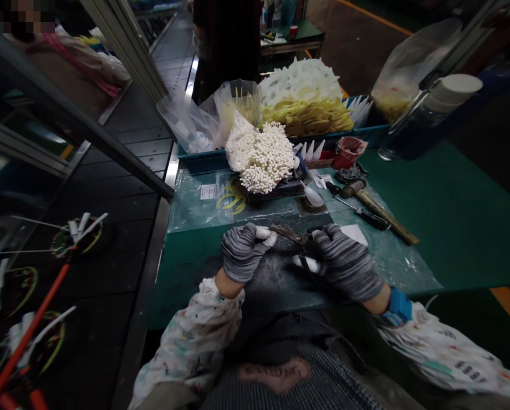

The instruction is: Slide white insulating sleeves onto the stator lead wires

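Both my hands wear grey knit gloves over the near edge of a green table (451, 228). My left hand (243, 250) is closed, pinching a small white piece at its fingertips. My right hand (344, 259) is closed round a dark rusty metal tool (289, 233), scissors or pliers, whose tip points left towards that white piece. The two hands nearly touch above a dark worn patch of a clear plastic sheet (203, 210).
A heap of white cork heads (261, 154) lies behind my hands. A blue tray (203, 159) holds white and yellow feathers (308, 114). A hammer (383, 213), a screwdriver (363, 215) and a red cup (349, 151) lie right. A jar (429, 117) stands far right. Another person (227, 45) stands beyond.
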Demonstrator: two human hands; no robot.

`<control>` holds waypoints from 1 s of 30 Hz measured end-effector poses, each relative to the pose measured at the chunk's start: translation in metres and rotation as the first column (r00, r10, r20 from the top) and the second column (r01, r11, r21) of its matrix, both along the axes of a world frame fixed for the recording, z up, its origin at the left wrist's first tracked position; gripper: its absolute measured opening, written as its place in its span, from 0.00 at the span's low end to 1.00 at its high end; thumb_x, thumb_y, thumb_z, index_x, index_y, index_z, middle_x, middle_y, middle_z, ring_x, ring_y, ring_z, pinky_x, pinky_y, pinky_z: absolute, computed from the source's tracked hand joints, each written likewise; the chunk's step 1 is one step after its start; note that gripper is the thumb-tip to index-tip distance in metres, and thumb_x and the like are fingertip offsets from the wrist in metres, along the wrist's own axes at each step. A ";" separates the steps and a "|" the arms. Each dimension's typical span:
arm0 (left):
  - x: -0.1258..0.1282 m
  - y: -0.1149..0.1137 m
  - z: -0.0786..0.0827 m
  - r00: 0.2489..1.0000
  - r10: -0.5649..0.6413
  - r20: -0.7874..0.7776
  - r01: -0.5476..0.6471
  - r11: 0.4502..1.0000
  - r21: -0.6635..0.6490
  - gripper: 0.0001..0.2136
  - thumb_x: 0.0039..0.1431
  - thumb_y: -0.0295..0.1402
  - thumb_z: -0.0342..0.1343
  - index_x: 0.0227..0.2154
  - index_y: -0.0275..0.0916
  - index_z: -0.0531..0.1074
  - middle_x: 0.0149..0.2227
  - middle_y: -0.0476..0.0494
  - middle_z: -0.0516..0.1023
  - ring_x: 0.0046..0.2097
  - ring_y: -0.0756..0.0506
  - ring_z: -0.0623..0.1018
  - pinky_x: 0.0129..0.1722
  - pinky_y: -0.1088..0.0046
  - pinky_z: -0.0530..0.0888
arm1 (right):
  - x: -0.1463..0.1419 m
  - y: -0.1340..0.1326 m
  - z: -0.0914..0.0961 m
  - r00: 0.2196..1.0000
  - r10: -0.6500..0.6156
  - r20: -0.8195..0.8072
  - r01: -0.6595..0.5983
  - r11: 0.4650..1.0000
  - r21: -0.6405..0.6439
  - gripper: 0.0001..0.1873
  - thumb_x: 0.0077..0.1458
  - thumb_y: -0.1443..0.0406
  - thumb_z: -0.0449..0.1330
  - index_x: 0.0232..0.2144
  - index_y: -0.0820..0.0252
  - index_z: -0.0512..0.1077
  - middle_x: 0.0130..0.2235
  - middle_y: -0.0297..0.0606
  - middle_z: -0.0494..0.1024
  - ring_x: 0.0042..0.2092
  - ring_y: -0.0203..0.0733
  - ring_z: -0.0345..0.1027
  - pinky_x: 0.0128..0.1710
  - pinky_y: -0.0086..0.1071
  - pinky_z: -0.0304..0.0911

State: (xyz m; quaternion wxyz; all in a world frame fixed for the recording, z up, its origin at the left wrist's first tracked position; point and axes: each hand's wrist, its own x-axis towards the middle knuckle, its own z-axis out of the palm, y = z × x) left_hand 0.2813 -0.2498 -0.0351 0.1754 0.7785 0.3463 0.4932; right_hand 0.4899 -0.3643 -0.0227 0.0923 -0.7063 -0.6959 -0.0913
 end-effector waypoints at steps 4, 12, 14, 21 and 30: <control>0.001 0.000 -0.001 1.000 0.003 -0.014 -0.003 0.999 0.036 0.08 0.59 0.34 0.69 0.26 0.43 0.78 0.27 0.49 0.86 0.29 0.45 0.86 0.33 0.71 0.81 | -0.005 0.002 0.007 0.998 -0.068 -0.012 0.065 0.981 -0.181 0.33 0.61 0.40 0.64 0.52 0.60 0.81 0.47 0.50 0.83 0.39 0.49 0.77 0.28 0.33 0.50; 0.004 0.000 -0.003 0.996 0.039 -0.075 -0.037 0.999 0.029 0.09 0.59 0.36 0.69 0.26 0.43 0.78 0.27 0.49 0.86 0.28 0.45 0.85 0.31 0.71 0.81 | -0.007 0.006 0.017 0.991 -0.113 -0.073 0.081 0.935 -0.346 0.29 0.65 0.39 0.58 0.51 0.53 0.81 0.45 0.50 0.81 0.38 0.51 0.75 0.27 0.34 0.47; 0.004 0.001 -0.004 0.996 0.034 -0.084 -0.030 0.998 0.056 0.09 0.60 0.36 0.69 0.26 0.43 0.78 0.26 0.49 0.86 0.28 0.45 0.85 0.31 0.70 0.81 | -0.007 0.005 0.015 0.990 -0.120 -0.078 0.087 0.936 -0.340 0.28 0.65 0.40 0.58 0.50 0.53 0.81 0.44 0.50 0.81 0.37 0.52 0.74 0.27 0.35 0.47; 0.013 -0.002 0.008 0.958 -0.052 0.281 0.156 0.920 -0.360 0.10 0.56 0.37 0.72 0.28 0.42 0.76 0.31 0.48 0.88 0.34 0.45 0.87 0.39 0.69 0.84 | 0.024 0.002 0.002 0.976 -0.112 -0.184 0.116 0.993 0.014 0.35 0.68 0.37 0.51 0.43 0.59 0.81 0.39 0.50 0.81 0.35 0.52 0.73 0.30 0.38 0.59; 0.016 -0.005 0.031 0.814 0.053 0.578 0.485 0.485 -0.728 0.25 0.44 0.52 0.78 0.26 0.40 0.71 0.25 0.49 0.82 0.24 0.50 0.80 0.21 0.77 0.75 | 0.075 -0.052 -0.012 0.868 -0.292 -0.402 0.433 0.841 0.325 0.18 0.68 0.51 0.58 0.40 0.58 0.76 0.36 0.51 0.81 0.38 0.58 0.76 0.38 0.48 0.68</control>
